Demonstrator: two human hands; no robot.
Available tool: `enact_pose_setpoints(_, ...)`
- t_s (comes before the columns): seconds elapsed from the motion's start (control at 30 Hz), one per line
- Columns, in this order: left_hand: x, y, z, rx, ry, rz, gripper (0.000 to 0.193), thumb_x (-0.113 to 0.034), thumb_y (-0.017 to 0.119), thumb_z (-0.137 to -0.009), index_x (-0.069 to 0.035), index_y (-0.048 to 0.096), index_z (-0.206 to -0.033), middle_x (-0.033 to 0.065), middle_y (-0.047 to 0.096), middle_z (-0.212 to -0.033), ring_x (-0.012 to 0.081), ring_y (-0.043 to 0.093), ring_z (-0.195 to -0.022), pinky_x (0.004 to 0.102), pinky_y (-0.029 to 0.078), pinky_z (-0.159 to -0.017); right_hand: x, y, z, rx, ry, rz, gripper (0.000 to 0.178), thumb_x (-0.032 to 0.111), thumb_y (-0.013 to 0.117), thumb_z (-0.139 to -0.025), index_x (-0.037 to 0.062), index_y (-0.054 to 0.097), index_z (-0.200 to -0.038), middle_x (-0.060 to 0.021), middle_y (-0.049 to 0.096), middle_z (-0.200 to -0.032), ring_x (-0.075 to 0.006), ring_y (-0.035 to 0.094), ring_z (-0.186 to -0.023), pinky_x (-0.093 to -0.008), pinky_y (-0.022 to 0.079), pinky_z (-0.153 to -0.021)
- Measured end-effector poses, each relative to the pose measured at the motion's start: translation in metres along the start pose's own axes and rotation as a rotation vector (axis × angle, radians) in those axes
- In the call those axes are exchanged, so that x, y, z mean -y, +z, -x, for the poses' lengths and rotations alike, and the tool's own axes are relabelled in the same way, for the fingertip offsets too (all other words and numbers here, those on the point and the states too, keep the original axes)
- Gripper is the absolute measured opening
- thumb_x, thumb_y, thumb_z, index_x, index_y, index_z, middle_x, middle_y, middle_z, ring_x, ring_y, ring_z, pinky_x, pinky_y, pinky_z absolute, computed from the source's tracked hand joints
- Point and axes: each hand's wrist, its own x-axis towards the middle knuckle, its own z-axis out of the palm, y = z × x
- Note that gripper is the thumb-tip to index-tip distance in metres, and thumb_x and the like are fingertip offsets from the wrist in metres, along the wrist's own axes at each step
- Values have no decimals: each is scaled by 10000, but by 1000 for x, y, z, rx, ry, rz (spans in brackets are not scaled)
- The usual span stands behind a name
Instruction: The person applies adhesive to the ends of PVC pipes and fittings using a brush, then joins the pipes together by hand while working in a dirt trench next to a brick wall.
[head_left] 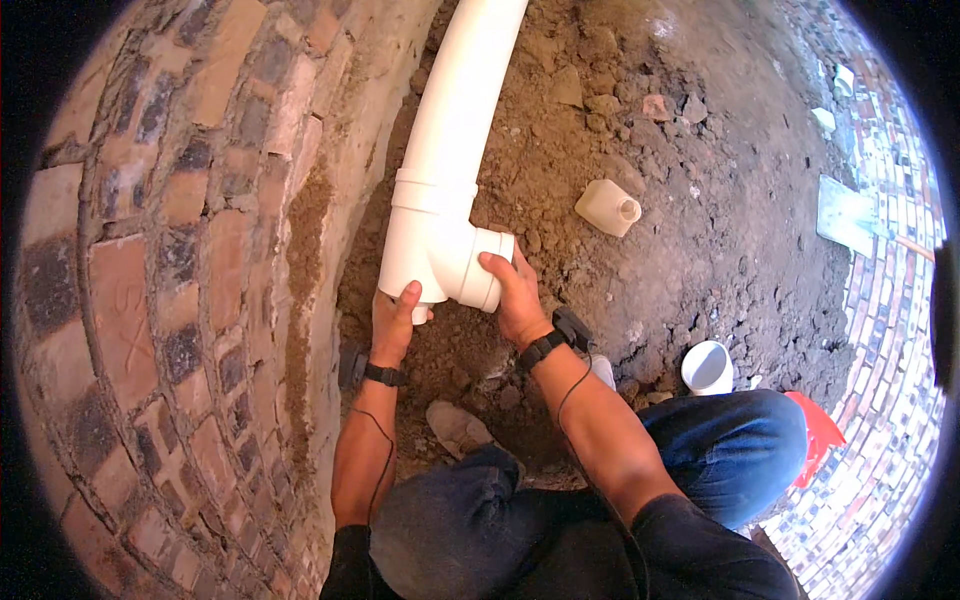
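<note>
A long, thick white plastic pipe (pixel 462 90) runs up to the far end of the view, over loose soil beside the left wall. Its near end meets a white tee fitting (pixel 412 240), whose side branch points right. My left hand (pixel 390 325) is closed on the fitting's lower end, thumb on top and most fingers hidden beneath. Just below that end a small white stub (pixel 419 314) shows. Around the side branch, my right hand (pixel 520 300) is wrapped, its thumb lying on top and its other fingers on the far side.
A brick wall (pixel 125 300) rises close along the left. Right of the pipe, a small off-white jug (pixel 603 207) lies on the dirt. A short white pipe piece (pixel 707 368) is by my right knee, near a red object (pixel 818 437). A shovel (pixel 846 215) rests at the far right.
</note>
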Motion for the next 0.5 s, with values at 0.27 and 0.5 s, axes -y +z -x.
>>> enact_pose_setpoints(0.27, -8, 5, 1, 102, -40, -61, 757, -634, 675, -881, 26, 579, -1237, 134, 677, -1004, 188, 686, -783, 327, 572, -645, -18, -32, -8, 28, -1, -19, 974, 468, 679, -940, -7, 170, -1622, -167, 462, -1513, -280, 496, -1346, -436, 473, -1051)
enact_pose_setpoints(0.5, -3, -7, 3, 72, -43, -98, 761, -677, 590, -919, 22, 601, -1220, 119, 694, -943, 184, 691, -754, 318, 554, -658, -11, -55, 30, -112, 277, -163, 996, 689, 534, -960, 84, 125, -1639, -178, 272, -1646, -376, 400, -1416, -613, 427, -1061)
